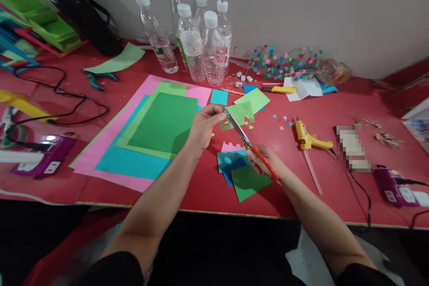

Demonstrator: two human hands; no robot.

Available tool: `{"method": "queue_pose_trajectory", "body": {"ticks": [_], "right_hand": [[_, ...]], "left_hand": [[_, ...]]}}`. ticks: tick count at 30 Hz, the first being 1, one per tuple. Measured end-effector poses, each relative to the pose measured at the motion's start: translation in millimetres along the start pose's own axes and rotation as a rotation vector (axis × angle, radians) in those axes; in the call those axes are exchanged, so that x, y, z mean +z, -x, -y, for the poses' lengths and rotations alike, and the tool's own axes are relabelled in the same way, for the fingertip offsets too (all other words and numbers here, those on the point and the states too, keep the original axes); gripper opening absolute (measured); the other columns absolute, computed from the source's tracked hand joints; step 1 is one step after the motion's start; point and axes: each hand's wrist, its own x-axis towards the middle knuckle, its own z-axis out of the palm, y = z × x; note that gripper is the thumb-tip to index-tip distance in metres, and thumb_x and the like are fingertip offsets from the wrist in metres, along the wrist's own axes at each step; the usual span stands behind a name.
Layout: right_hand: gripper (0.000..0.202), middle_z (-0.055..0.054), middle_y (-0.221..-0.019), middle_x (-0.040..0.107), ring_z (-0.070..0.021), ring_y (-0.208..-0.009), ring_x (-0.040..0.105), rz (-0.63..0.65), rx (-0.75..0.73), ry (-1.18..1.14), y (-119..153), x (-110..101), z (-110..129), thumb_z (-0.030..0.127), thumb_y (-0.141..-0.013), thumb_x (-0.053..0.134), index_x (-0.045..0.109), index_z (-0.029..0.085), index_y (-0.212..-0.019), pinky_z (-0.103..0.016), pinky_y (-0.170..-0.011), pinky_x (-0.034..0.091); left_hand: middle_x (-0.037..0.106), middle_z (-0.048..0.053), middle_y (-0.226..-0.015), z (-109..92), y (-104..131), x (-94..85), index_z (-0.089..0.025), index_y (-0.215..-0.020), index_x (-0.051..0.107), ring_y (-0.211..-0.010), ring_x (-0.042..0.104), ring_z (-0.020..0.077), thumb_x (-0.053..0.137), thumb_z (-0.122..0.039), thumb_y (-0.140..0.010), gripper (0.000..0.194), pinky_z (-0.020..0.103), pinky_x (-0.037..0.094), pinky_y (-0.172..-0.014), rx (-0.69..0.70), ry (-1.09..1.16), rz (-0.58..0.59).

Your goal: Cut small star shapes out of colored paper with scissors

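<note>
Head view: right hand (259, 160) holds 1 scissors (264, 161); 6 bottles (191, 47) stand.

The person wears 2 short black sleeves, the left sleeve (115, 268) and the right sleeve (360, 275), of plain, dark cloth with wide hems. Black clothing (228, 250) shows between the 2 forearms, which are bare down to the left hand (205, 126) and right hand (264, 161).

From the table's (208, 192) middle, standing bottles (192, 49) are at twelve o'clock, pliers (95, 82) at ten, stacked sheets (164, 120) at nine, a glue gun (309, 139) at three, a cutter (284, 90) at two, with a bottle on its side (330, 70) behind it.
</note>
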Motion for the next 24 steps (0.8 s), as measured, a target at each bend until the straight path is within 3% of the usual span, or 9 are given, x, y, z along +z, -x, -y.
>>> {"method": "queue_pose_trajectory", "body": {"ticks": [4, 7, 9, 12, 15, 21, 24], "right_hand": [[0.041, 0.007, -0.039, 0.045, -0.0078, -0.032, 0.037, -0.052, 0.001, -0.075, -1.7, -0.2, -3.8, 0.057, -0.083, 0.051, 0.043, 0.021, -0.066, -0.021, -0.036, 0.029], [0.041, 0.006, -0.041, 0.047, -0.0084, -0.033, 0.039, -0.235, -0.054, -0.154, -4.3, -3.0, -7.1, 0.059, -0.08, 0.054, 0.047, 0.021, -0.067, -0.021, -0.035, 0.03], [0.04, 0.005, -0.043, 0.048, -0.0086, -0.035, 0.041, -0.408, -0.079, -0.176, -6.5, -7.1, -7.7, 0.057, -0.081, 0.056, 0.048, 0.02, -0.068, -0.021, -0.036, 0.032], [0.035, 0.006, -0.042, 0.048, -0.0085, -0.035, 0.041, -0.523, -0.071, -0.198, -11.0, -14.1, -8.4, 0.051, -0.077, 0.064, 0.049, 0.02, -0.07, -0.021, -0.035, 0.034], [0.033, 0.008, -0.04, 0.046, -0.0075, -0.031, 0.037, -0.52, -0.071, -0.306, -16.1, -18.5, -11.9, 0.049, -0.073, 0.068, 0.051, 0.02, -0.073, -0.02, -0.032, 0.03], [0.028, 0.009, -0.04, 0.044, -0.0068, -0.031, 0.037, -0.612, -0.091, -0.393, -18.0, -25.3, -12.5, 0.041, -0.07, 0.07, 0.051, 0.021, -0.07, -0.018, -0.031, 0.03], [0.022, 0.008, -0.039, 0.045, -0.0069, -0.031, 0.038, -0.512, -0.095, -0.327, -14.7, -28.3, -7.9, 0.034, -0.071, 0.067, 0.052, 0.02, -0.066, -0.018, -0.031, 0.031]], "left_hand": [[0.054, -0.003, -0.062, 0.3, -1.6, -0.5, -0.019, -0.061, 0.061, -0.059, 0.047, 0.008, 0.07, -0.017, -0.063, 0.01, 0.024, 0.04, -0.062, -0.008, 0.031, -0.024], [0.053, -0.004, -0.06, 3.6, -1.7, 0.4, -0.018, -0.061, 0.061, -0.058, 0.047, 0.0074, 0.071, -0.018, -0.061, 0.01, 0.023, 0.039, -0.061, -0.064, 0.024, -0.02], [0.055, -0.004, -0.062, 8.1, 0.7, 2.8, -0.018, -0.062, 0.061, -0.058, 0.048, 0.0076, 0.072, -0.019, -0.061, 0.011, 0.023, 0.039, -0.061, -0.133, -0.011, 0.042], [0.056, -0.004, -0.064, 16.2, 7.2, 8.6, -0.017, -0.064, 0.06, -0.059, 0.05, 0.0087, 0.073, -0.021, -0.062, 0.014, 0.024, 0.04, -0.061, -0.222, -0.066, 0.165], [0.054, -0.005, -0.064, 21.2, 13.4, 14.1, -0.017, -0.065, 0.06, -0.058, 0.049, 0.0083, 0.072, -0.021, -0.064, 0.013, 0.023, 0.04, -0.06, -0.256, -0.09, 0.231], [0.051, -0.005, -0.062, 20.1, 16.4, 20.8, -0.016, -0.066, 0.058, -0.057, 0.045, 0.0073, 0.07, -0.019, -0.065, 0.012, 0.022, 0.036, -0.058, -0.287, -0.092, 0.245], [0.05, -0.005, -0.062, 19.7, 16.2, 24.4, -0.017, -0.066, 0.057, -0.056, 0.045, 0.0079, 0.069, -0.022, -0.067, 0.013, 0.022, 0.035, -0.057, -0.306, -0.138, 0.267]]}}
